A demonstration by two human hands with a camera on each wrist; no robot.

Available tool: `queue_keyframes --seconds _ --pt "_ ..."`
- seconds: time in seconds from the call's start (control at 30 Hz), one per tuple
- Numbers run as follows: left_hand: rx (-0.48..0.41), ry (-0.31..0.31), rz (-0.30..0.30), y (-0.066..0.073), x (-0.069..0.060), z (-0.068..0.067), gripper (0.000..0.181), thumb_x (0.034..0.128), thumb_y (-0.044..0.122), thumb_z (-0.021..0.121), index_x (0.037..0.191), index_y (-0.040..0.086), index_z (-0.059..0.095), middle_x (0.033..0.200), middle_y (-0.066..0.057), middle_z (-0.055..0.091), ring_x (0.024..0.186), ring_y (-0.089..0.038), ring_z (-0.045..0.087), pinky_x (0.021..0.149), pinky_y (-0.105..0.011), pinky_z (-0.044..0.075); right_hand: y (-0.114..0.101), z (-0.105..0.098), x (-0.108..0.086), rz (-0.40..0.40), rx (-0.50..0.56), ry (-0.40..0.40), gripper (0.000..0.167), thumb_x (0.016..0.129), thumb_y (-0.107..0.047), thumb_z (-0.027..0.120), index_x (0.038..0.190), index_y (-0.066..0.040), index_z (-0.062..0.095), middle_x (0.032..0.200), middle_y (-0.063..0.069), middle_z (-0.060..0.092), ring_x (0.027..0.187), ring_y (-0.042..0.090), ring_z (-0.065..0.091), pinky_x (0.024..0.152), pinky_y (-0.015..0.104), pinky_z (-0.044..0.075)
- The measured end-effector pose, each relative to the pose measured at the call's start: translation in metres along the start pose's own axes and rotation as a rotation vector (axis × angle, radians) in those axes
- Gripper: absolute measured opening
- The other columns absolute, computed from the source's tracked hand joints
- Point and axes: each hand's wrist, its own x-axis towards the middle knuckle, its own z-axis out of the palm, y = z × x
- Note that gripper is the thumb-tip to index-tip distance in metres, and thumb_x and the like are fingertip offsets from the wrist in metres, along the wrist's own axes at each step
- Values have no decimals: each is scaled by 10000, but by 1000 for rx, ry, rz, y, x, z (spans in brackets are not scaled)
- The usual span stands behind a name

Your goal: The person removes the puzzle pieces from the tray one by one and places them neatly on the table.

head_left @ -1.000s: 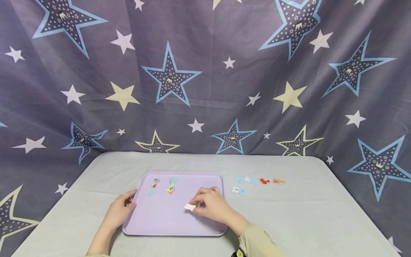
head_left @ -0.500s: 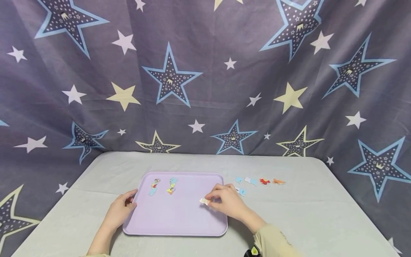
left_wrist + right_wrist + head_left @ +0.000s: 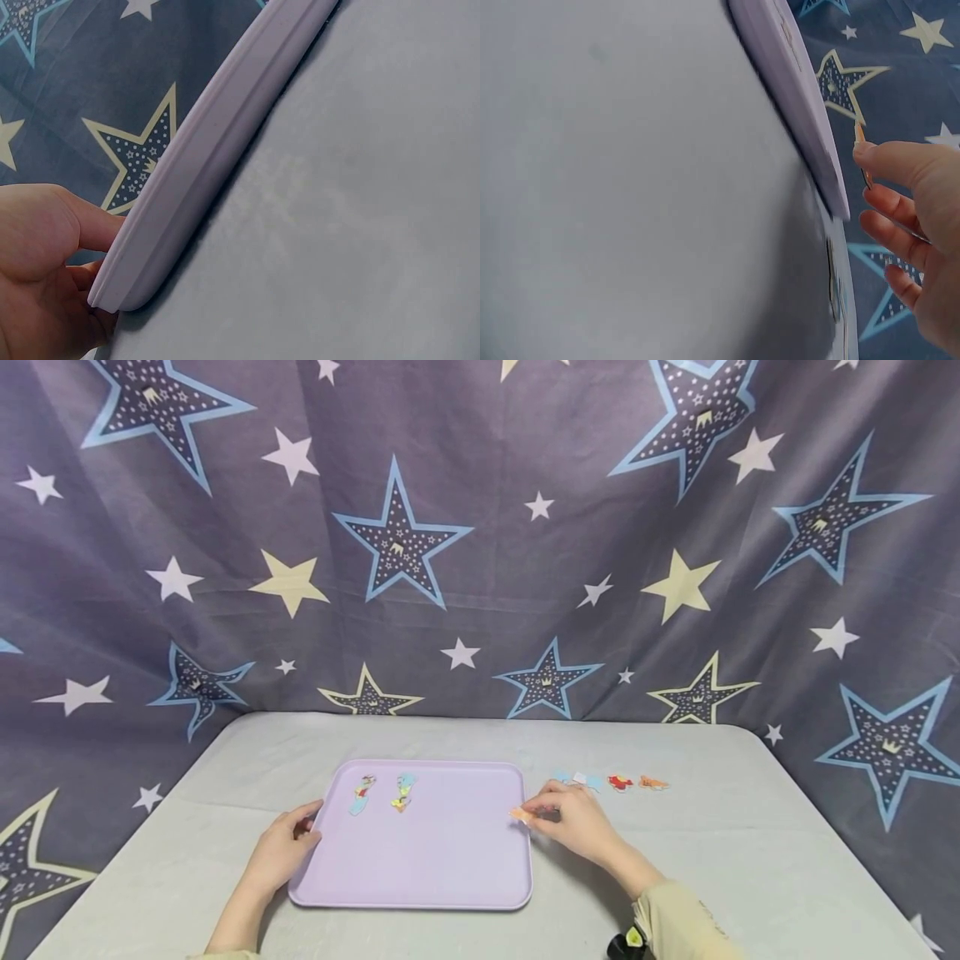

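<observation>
Star-patterned cloth (image 3: 495,547) behind pale table (image 3: 720,868)

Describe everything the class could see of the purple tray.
Pale purple, rectangular and plastic-looking, the tray has rounded corners and a low raised rim. It lies flat on the grey table. Two small colourful strips lie on it, toward its far left corner. The left hand holds its left edge.

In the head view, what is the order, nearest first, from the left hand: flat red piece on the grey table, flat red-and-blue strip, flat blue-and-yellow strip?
From the left hand:
1. Red-and-blue strip, left on the light-purple rectangular tray.
2. Blue-and-yellow strip, right of it.
3. Red piece, on the table, right of the tray.
</observation>
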Motion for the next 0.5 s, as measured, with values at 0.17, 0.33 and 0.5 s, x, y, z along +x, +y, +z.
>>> queue_keyframes --seconds 0.17,0.33,0.5 --pt "1 1 1 0 1 1 476 830 76 537 1280 -56 457 928 -103 509 816 -205 456 698 -310 360 12 -9 -6 31 -36 8 151 754 -269 717 902 -241 726 821 -135 589 718 60 538 754 336 342" --pt "1 -2 -2 -1 1 1 476 832 75 535 1283 -53 455 940 -109 513 828 -214 460 710 -323 364 24 -17 -12 37 -64 38 160 743 -239 723 901 -214 726 812 -115 595 718 74 559 732 310 376" --pt "3 0 -7 -2 2 2 477 830 70 536 1286 -48 455 955 -114 521 844 -223 468 727 -336 370 37 -23 -20 35 -69 58 153 732 -213 734 883 -192 726 783 -93 598 698 86 560 643 238 420"
